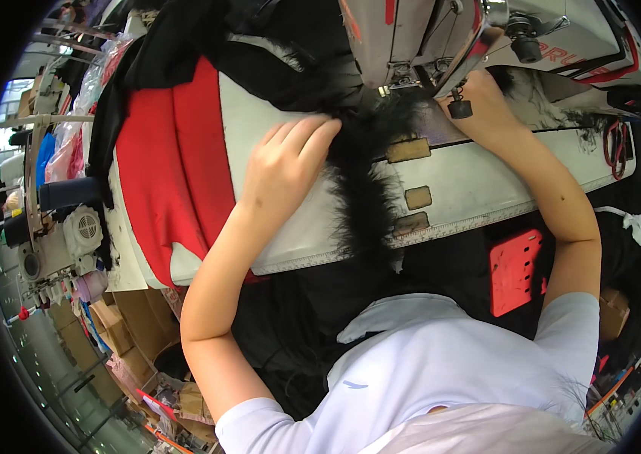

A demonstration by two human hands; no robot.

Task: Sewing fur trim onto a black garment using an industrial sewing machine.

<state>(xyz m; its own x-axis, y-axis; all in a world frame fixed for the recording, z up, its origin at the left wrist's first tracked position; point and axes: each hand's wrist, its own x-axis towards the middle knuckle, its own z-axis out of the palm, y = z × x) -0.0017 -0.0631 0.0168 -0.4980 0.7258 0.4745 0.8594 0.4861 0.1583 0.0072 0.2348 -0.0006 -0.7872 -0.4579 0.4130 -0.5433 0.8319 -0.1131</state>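
A strip of black fur trim runs from beneath the head of the sewing machine toward the table's front edge. My left hand is closed at the trim's left side, with its fingertips pressed together where the fur meets black fabric. My right hand rests close to the right of the needle area. Machine parts cover its fingers, so its grip does not show. The black fabric spreads away to the far left.
Red cloth drapes over the left of the white sewing table. A measuring tape lines its front edge. Red-handled scissors lie at the right end. A phone in a red case lies near my lap.
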